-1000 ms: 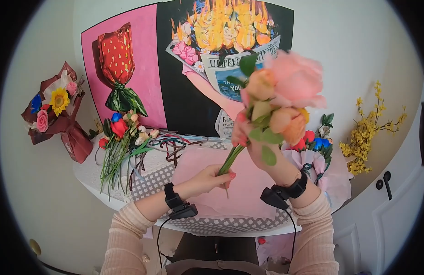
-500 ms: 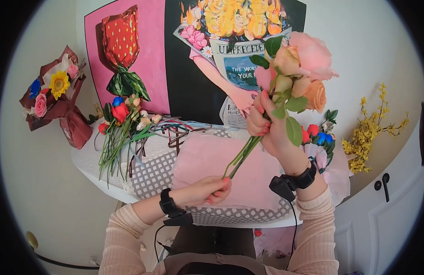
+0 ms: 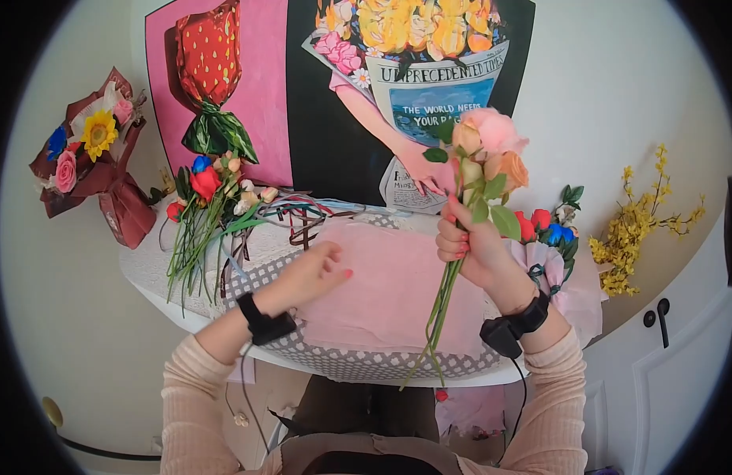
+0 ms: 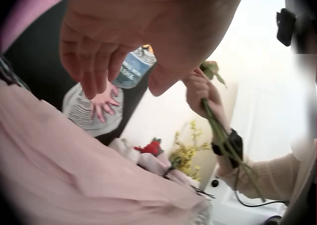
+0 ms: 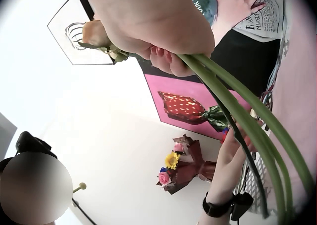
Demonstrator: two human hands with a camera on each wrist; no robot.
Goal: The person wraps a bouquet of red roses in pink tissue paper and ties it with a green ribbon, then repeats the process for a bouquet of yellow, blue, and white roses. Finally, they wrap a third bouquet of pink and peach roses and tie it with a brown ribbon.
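My right hand grips a bunch of pink and peach roses by the green stems, which hang below the fist over pink paper. In the right wrist view the fingers curl round the thick stems. My left hand is held over the left part of the pink paper, apart from the stems, with nothing in it. Its fingers look relaxed and a little bent in the left wrist view.
Loose flowers with long stems lie at the table's left, beside ribbons. A maroon-wrapped bouquet stands farther left. Small wrapped bouquets and yellow blossom branches are on the right. Paintings stand behind.
My left hand has let go of the stem ends and moved left and up. My right hand has lowered slightly from its raised position half a second ago, and the roses have moved down and left.
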